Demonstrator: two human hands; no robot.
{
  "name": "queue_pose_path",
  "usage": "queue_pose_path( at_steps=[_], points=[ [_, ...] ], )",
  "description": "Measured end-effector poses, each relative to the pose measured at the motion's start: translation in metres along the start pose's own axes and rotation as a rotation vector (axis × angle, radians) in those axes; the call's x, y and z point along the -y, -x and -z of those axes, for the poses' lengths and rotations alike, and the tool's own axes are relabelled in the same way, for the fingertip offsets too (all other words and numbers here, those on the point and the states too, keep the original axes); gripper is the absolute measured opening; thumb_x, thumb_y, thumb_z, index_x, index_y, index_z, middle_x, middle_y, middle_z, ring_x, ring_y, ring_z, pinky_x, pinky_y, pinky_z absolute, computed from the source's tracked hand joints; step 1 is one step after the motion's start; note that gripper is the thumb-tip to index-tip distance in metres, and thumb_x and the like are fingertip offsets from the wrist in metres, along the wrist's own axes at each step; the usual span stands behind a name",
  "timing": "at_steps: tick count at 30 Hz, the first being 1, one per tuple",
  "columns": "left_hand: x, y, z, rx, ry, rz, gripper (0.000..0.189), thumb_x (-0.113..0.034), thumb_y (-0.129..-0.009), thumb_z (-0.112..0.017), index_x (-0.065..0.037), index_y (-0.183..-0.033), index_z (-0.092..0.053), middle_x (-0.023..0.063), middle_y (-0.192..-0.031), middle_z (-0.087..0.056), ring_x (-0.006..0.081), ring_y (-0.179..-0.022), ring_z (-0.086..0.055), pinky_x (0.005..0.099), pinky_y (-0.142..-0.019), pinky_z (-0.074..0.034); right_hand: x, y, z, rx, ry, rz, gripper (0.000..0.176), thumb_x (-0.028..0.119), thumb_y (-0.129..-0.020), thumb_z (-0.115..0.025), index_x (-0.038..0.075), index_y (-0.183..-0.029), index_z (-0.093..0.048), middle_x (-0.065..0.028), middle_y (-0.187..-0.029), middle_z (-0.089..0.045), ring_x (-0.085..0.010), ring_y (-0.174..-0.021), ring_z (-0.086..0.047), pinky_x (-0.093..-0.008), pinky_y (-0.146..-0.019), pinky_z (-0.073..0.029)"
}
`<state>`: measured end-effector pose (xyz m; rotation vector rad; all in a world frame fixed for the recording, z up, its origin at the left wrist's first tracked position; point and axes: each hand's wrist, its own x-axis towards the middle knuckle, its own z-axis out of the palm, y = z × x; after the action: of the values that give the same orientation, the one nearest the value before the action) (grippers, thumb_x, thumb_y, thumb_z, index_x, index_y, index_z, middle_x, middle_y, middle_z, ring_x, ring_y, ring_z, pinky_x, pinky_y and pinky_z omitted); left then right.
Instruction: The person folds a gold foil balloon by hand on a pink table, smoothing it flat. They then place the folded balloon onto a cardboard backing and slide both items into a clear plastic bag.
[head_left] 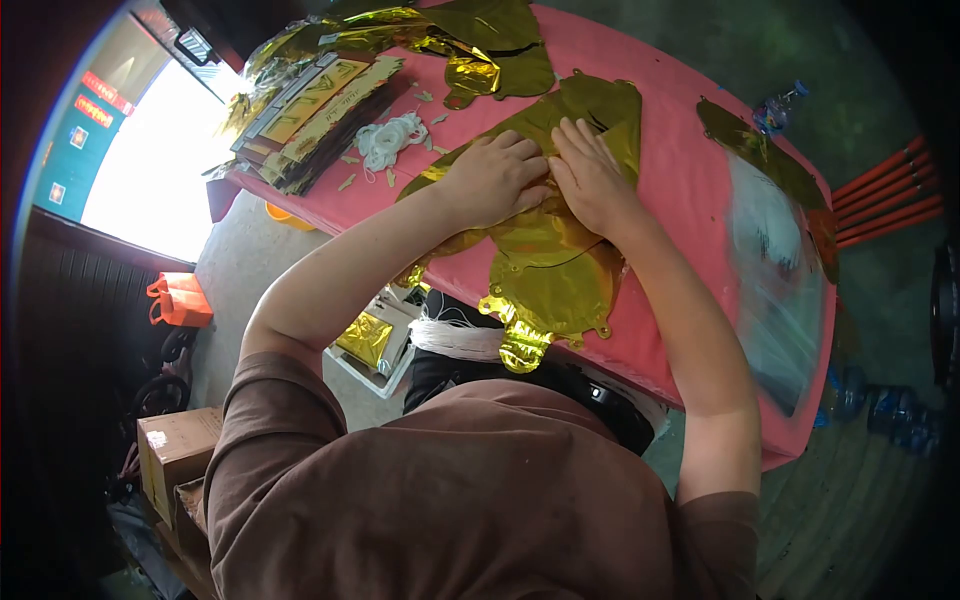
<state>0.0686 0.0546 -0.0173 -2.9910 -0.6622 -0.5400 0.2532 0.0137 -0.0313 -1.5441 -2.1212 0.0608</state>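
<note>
Flat gold foil balloons (555, 280) lie in a pile on the pink table (680, 200), their lower end hanging over the near edge. My left hand (490, 180) rests on the upper part of the pile with its fingers curled onto the foil. Right beside it, my right hand (592, 180) presses down on the same foil, fingertips meeting those of the left hand. What the fingers pinch underneath is hidden.
A stack of gold packaged cards (310, 110) and a white string bundle (388, 140) sit at the far left. More gold foil (480, 45) lies beyond. Clear plastic bags (780, 280) and a water bottle (778, 108) are at right. A cardboard box (175, 450) stands on the floor.
</note>
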Motion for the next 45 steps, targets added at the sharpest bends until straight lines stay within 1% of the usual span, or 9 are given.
queue_pose_path(
  at_steps=[4, 10, 12, 16, 20, 25, 29, 37, 45],
  points=[
    [0.001, 0.001, -0.005, -0.114, 0.009, -0.004, 0.026, -0.033, -0.080, -0.058, -0.009, -0.091, -0.061, 0.0045, -0.089, -0.055, 0.0227, -0.092, -0.051, 0.0369, -0.079, -0.044, -0.005, 0.002, -0.012, 0.048, -0.025, -0.035, 0.045, 0.025, -0.093, -0.038, -0.002, -0.129, -0.041, -0.0203, -0.137, -0.036, -0.0324, -0.131, -0.029, -0.0413, -0.108, -0.022],
    [0.009, 0.002, 0.009, -0.066, 0.209, -0.004, 0.030, -0.028, -0.081, -0.058, -0.004, -0.100, -0.060, 0.0120, -0.097, -0.058, 0.0303, -0.093, -0.055, 0.0389, -0.081, -0.045, -0.001, 0.004, -0.013, 0.080, 0.096, -0.037, 0.052, 0.031, -0.092, -0.041, -0.001, -0.132, -0.037, -0.0183, -0.140, -0.033, -0.0301, -0.132, -0.027, -0.0406, -0.108, -0.021],
    [0.005, 0.010, 0.029, 0.029, 0.241, 0.395, 0.035, -0.031, -0.080, -0.060, -0.003, -0.101, -0.059, 0.0134, -0.097, -0.059, 0.0320, -0.091, -0.057, 0.0401, -0.077, -0.047, 0.000, 0.004, -0.013, 0.090, 0.091, -0.049, 0.056, 0.035, -0.091, -0.042, -0.001, -0.133, -0.035, -0.0178, -0.141, -0.032, -0.0298, -0.133, -0.026, -0.0404, -0.109, -0.020],
    [0.013, 0.041, 0.037, -0.007, -0.197, 0.548, 0.041, -0.039, -0.079, -0.062, -0.004, -0.101, -0.058, 0.0136, -0.098, -0.059, 0.0298, -0.090, -0.059, 0.0390, -0.077, -0.048, 0.001, 0.004, -0.013, 0.106, 0.086, -0.077, 0.064, 0.043, -0.088, -0.045, 0.000, -0.134, -0.034, -0.0171, -0.142, -0.030, -0.0293, -0.134, -0.023, -0.0397, -0.109, -0.018],
    [0.015, 0.047, 0.040, 0.074, -0.205, 0.603, 0.042, -0.040, -0.078, -0.063, -0.004, -0.099, -0.058, 0.0144, -0.095, -0.061, 0.0291, -0.088, -0.060, 0.0392, -0.076, -0.048, 0.002, 0.004, -0.012, 0.115, 0.104, -0.058, 0.064, 0.043, -0.089, -0.045, -0.001, -0.134, -0.034, -0.0179, -0.142, -0.029, -0.0295, -0.134, -0.024, -0.0396, -0.109, -0.019],
    [0.026, 0.039, 0.047, 0.216, 0.152, 0.696, 0.045, -0.039, -0.073, -0.065, 0.002, -0.091, -0.057, 0.0181, -0.086, -0.062, 0.0321, -0.082, -0.061, 0.0410, -0.074, -0.048, 0.002, 0.003, -0.012, 0.125, 0.119, -0.065, 0.065, 0.044, -0.089, -0.044, -0.001, -0.135, -0.033, -0.0186, -0.142, -0.029, -0.0294, -0.134, -0.024, -0.0400, -0.109, -0.019],
    [0.031, 0.038, 0.052, 0.269, 0.211, 0.680, 0.044, -0.038, -0.074, -0.067, 0.000, -0.093, -0.058, 0.0157, -0.084, -0.063, 0.0300, -0.076, -0.062, 0.0385, -0.069, -0.046, 0.001, 0.003, -0.012, 0.112, 0.117, -0.060, 0.065, 0.044, -0.089, -0.044, -0.001, -0.135, -0.032, -0.0186, -0.142, -0.029, -0.0292, -0.134, -0.024, -0.0400, -0.109, -0.019],
    [0.010, 0.040, 0.085, 0.143, 0.501, 0.736, 0.024, -0.018, -0.079, -0.065, 0.000, -0.092, -0.056, 0.0046, -0.070, -0.057, 0.0080, -0.067, -0.052, 0.0267, -0.060, -0.042, 0.002, 0.004, -0.012, 0.124, 0.118, -0.072, 0.066, 0.044, -0.089, -0.043, -0.001, -0.135, -0.032, -0.0182, -0.143, -0.028, -0.0290, -0.134, -0.023, -0.0391, -0.110, -0.017],
    [-0.037, 0.008, 0.086, 0.071, 0.626, 0.542, 0.024, -0.015, -0.079, -0.063, -0.001, -0.097, -0.055, 0.0042, -0.069, -0.057, 0.0085, -0.062, -0.053, 0.0254, -0.058, -0.043, 0.003, 0.002, -0.008, 0.154, 0.119, -0.067, 0.063, 0.040, -0.087, -0.047, -0.001, -0.134, -0.034, -0.0194, -0.143, -0.027, -0.0305, -0.134, -0.022, -0.0388, -0.110, -0.017]
  ],
)
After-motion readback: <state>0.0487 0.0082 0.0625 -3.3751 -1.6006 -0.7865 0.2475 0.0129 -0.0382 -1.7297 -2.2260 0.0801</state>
